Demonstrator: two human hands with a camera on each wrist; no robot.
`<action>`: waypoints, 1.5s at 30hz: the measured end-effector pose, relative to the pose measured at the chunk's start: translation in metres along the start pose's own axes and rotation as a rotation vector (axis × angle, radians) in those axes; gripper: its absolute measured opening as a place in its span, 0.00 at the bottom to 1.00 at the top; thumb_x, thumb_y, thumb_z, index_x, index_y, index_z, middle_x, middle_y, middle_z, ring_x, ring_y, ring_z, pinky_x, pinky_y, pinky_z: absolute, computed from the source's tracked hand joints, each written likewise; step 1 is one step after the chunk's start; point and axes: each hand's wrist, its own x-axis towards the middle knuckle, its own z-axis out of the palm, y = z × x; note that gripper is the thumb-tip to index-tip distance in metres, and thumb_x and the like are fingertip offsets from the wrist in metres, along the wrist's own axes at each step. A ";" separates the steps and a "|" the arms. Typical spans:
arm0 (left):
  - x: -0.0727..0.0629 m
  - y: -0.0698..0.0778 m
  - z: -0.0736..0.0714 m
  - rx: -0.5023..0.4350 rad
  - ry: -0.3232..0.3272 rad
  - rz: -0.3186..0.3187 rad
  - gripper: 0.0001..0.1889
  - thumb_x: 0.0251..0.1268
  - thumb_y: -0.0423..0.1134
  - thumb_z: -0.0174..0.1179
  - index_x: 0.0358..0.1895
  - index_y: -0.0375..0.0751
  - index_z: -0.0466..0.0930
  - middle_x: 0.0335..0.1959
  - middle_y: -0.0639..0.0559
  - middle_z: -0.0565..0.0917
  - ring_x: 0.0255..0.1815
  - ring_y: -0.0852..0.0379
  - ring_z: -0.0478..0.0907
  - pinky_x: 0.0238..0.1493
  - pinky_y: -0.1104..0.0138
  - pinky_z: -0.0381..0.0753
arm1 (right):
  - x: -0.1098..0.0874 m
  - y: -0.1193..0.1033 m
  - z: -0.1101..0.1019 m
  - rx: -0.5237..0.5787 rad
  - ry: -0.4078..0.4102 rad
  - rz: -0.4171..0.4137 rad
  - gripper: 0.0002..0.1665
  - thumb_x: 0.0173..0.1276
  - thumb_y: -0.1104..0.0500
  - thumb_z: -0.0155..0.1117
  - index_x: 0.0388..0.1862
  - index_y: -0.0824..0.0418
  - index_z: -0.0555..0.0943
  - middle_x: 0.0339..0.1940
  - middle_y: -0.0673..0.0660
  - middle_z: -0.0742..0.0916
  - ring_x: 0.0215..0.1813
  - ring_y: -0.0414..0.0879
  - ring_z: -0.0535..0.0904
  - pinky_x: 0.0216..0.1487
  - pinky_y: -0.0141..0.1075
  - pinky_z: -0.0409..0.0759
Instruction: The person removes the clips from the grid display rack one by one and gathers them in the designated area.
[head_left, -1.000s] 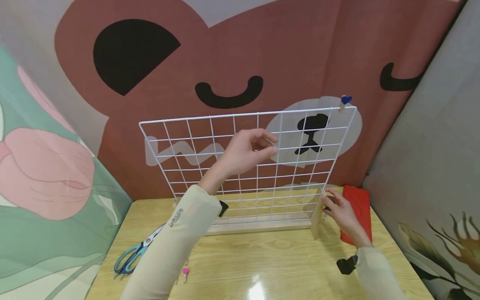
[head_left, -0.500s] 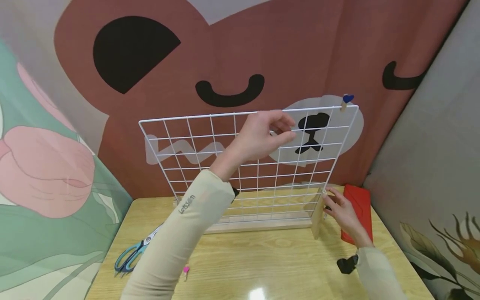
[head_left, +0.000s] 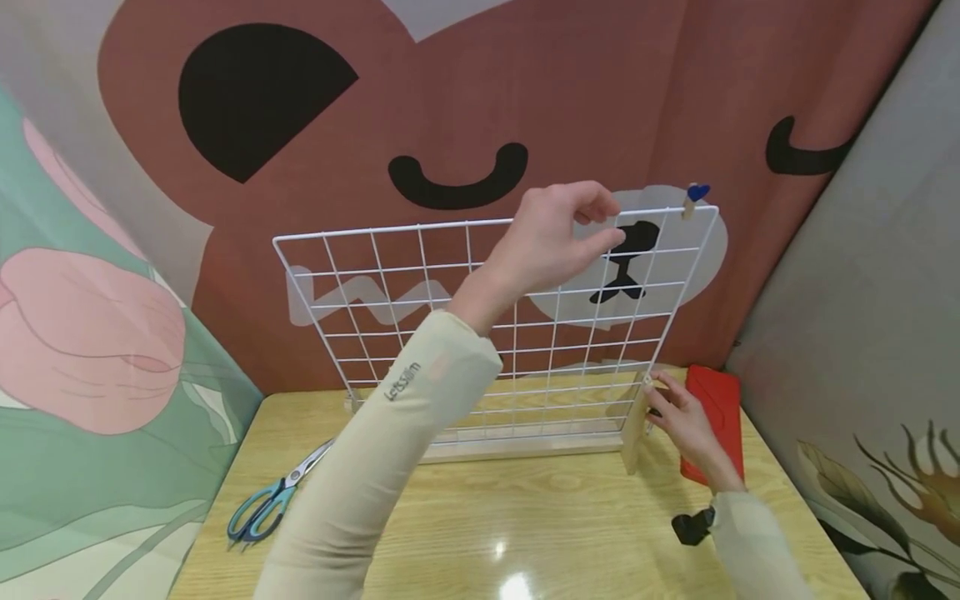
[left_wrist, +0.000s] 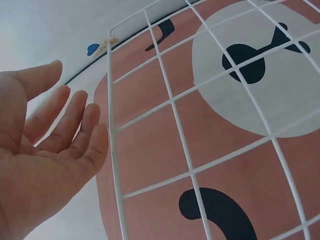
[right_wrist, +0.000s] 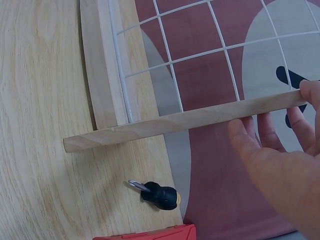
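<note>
A white wire grid panel stands upright in a wooden base. My left hand hovers in front of its upper part, thumb and fingers apart, holding nothing. In the left wrist view, the fingers are gently bent beside the grid's top rail. A small wooden clothespin with a blue heart is clipped on that rail near the right corner, a short way from my left hand. My right hand grips the upper end of the wooden side post, thumb on one side and fingers on the other.
Scissors with blue handles lie on the table at the left. A red case lies right of the post, with a stubby black screwdriver beside it. A printed curtain hangs close behind the grid.
My left hand has moved up and to the right along the grid, nearer the clothespin. The pink heart on the table has gone from view. My right hand stays at the post.
</note>
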 end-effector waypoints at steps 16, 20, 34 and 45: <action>0.041 0.021 0.016 -0.009 -0.081 -0.081 0.17 0.68 0.46 0.59 0.57 0.47 0.77 0.54 0.59 0.79 0.52 0.65 0.73 0.49 0.84 0.66 | -0.003 0.000 -0.004 0.001 0.014 0.023 0.34 0.75 0.46 0.50 0.72 0.63 0.58 0.55 0.59 0.74 0.48 0.28 0.74 0.50 0.31 0.78; 0.049 0.022 0.022 -0.023 -0.111 -0.111 0.18 0.67 0.47 0.60 0.58 0.48 0.76 0.55 0.60 0.78 0.52 0.65 0.73 0.48 0.84 0.67 | -0.005 0.000 -0.002 0.003 0.008 0.023 0.35 0.75 0.46 0.50 0.72 0.63 0.58 0.56 0.62 0.74 0.49 0.29 0.74 0.50 0.31 0.78; 0.075 0.037 0.038 0.041 -0.219 -0.162 0.22 0.69 0.47 0.57 0.63 0.47 0.74 0.55 0.58 0.79 0.52 0.67 0.74 0.46 0.82 0.72 | -0.005 0.001 -0.001 0.010 0.012 0.019 0.36 0.74 0.45 0.51 0.72 0.63 0.58 0.56 0.61 0.74 0.49 0.30 0.75 0.49 0.30 0.78; 0.084 0.042 0.047 0.041 -0.207 -0.157 0.20 0.70 0.45 0.56 0.62 0.48 0.75 0.55 0.59 0.78 0.49 0.67 0.74 0.43 0.81 0.71 | -0.008 0.000 0.000 -0.003 0.012 0.039 0.35 0.75 0.46 0.51 0.73 0.61 0.57 0.58 0.64 0.73 0.50 0.32 0.75 0.52 0.32 0.78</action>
